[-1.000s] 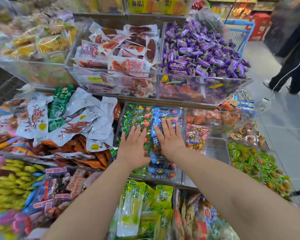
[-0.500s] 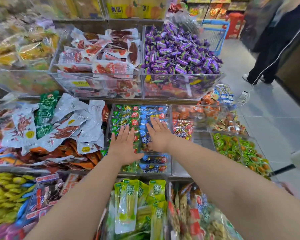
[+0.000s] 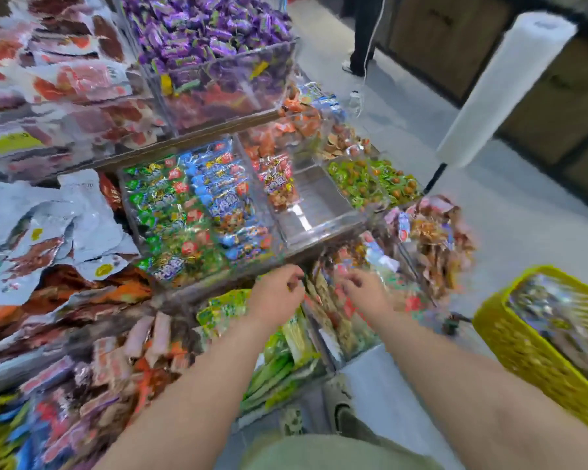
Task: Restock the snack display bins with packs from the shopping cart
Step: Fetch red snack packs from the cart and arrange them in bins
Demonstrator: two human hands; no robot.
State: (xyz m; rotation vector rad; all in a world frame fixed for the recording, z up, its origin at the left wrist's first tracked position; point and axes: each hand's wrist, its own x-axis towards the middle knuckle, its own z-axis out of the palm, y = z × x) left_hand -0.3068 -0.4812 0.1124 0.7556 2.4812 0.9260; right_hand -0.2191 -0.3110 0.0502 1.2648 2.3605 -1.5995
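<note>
Item: our left hand (image 3: 276, 295) and right hand (image 3: 365, 293) were side by side above the front-row bins, fingers loosely curled, with nothing in either grasp so far as the blur let us see. Item: packs (image 3: 557, 310) lay in the yellow cart (image 3: 523, 354) at our right. Item: a clear display bin (image 3: 218, 271) of green and blue snacks (image 3: 190, 212) stood just beyond both hands.
</note>
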